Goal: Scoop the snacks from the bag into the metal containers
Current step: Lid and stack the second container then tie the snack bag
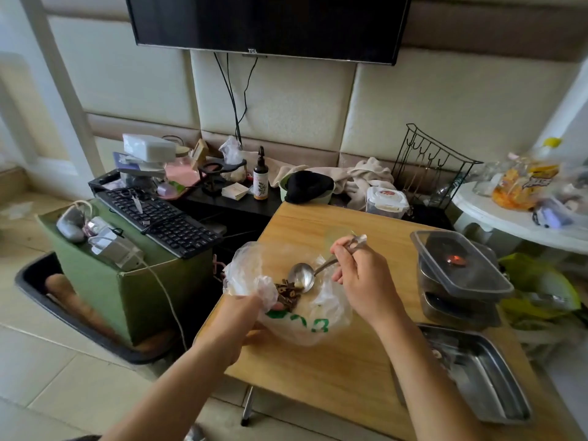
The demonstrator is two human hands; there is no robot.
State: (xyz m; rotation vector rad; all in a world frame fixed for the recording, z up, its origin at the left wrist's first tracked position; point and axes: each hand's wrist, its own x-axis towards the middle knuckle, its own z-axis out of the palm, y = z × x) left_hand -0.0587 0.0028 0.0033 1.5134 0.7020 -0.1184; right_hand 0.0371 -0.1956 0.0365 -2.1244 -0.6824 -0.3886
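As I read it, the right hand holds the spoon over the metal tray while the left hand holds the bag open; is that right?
Not quite. The head view shows the spoon dipped inside the bag, beside the snacks, not over the metal tray. The right hand does hold it, and the left hand holds the bag open.

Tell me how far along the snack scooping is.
Barely started. Done: the open metal tray shows only what looks like a piece or two. In hand: the left hand grips the bag open while the right hand dips the spoon into the brown snacks. Left: most snacks are in the bag, and the stacked containers sit under a clear lid.
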